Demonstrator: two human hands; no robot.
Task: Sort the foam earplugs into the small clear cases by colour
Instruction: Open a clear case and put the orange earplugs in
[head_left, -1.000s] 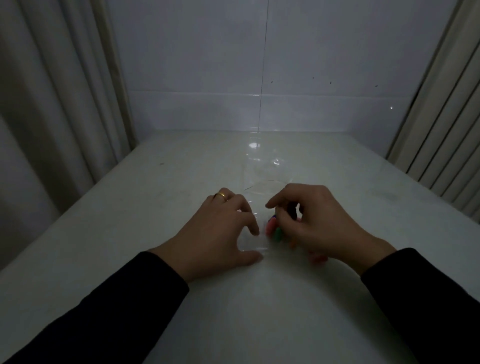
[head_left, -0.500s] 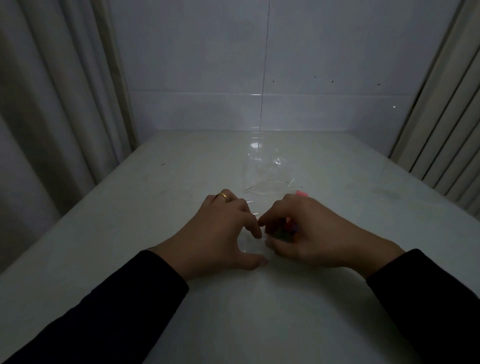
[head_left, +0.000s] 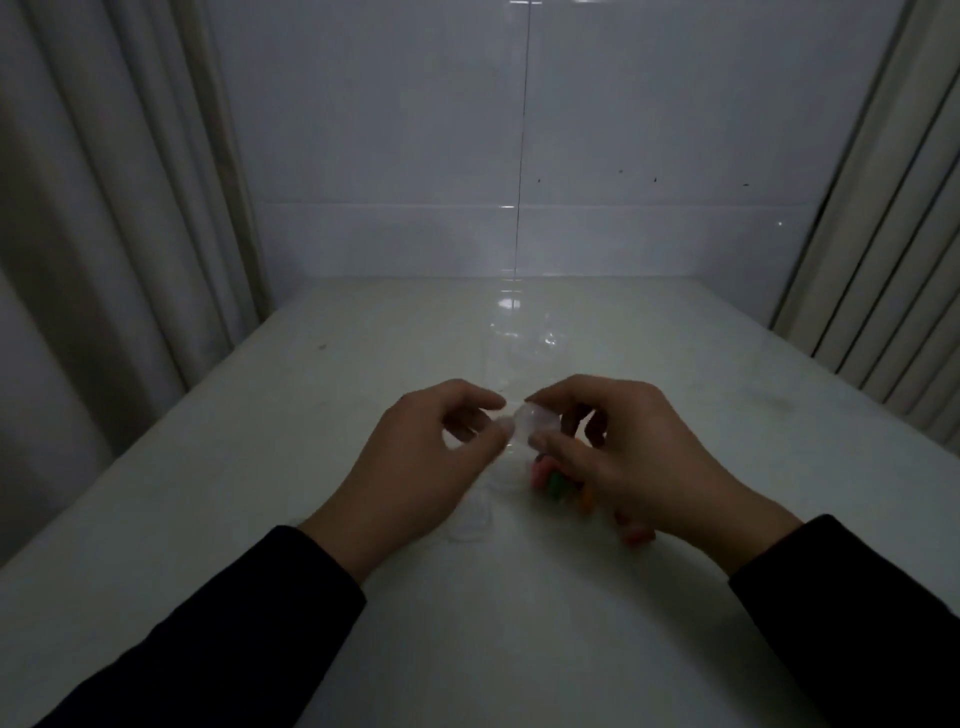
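On the desk (head_left: 260, 519) nearest us lies one clear case (head_left: 470, 525), contents unreadable. Beyond, earplugs (head_left: 553, 480) cluster under our right hand (head_left: 623, 457); we count about four. Both hands, left hand (head_left: 415, 467) included, pinch a second case (head_left: 535, 423) with curled fingers above the desk.

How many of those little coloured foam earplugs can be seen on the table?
About 4, clustered under the right hand: a pink foam earplug, a green foam earplug, an orange foam earplug and another orange-pink foam earplug near the wrist. The hand may hide more.
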